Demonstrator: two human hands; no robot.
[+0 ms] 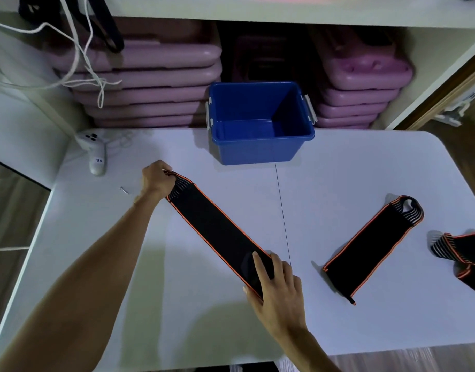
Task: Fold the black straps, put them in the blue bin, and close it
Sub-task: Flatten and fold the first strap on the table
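there, white table (352, 183) before shelves (284, 14)

A single head-worn wide-angle camera looks steeply down and forward across a white table (338, 167), close enough that both forearms enter from the frame's bottom edge; shelving fills the top of the frame.

I count three black straps on the desk: one (217, 232) stretched between my two hands, one (370, 248) lying toward the right edge, one (464, 253) at that edge. One blue bin (260, 151) stands at the far edge.
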